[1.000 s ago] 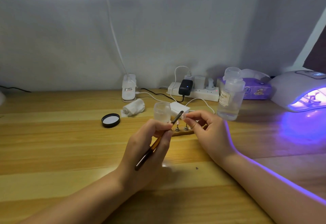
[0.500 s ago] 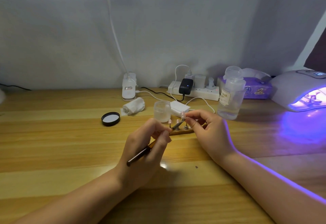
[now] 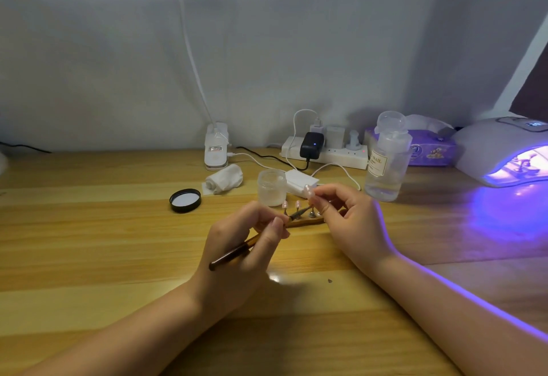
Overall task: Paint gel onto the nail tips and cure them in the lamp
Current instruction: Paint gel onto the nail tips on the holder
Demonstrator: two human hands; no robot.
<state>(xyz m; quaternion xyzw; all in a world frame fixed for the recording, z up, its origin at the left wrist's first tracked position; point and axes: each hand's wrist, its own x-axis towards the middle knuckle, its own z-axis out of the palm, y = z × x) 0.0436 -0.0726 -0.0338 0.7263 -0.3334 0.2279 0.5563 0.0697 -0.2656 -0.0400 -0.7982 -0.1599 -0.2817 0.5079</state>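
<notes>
My left hand grips a dark-handled gel brush, its tip pointing up-right toward a pink nail tip on a small stand. My right hand pinches that nail tip's stand just above a wooden holder. On the holder stand two more pink nail tips. An open frosted gel jar sits just behind the hands, its black lid to the left. At the right edge the white curing lamp glows violet.
A clear liquid bottle stands right of the jar. Along the wall lie a power strip with plugs and cables, a purple tissue box, a desk-lamp base and a rolled white wipe. The wooden table holds everything.
My left hand has lowered the brush, so its handle lies flatter and its tip has dropped below the nail tip. My right hand stays at the holder.
</notes>
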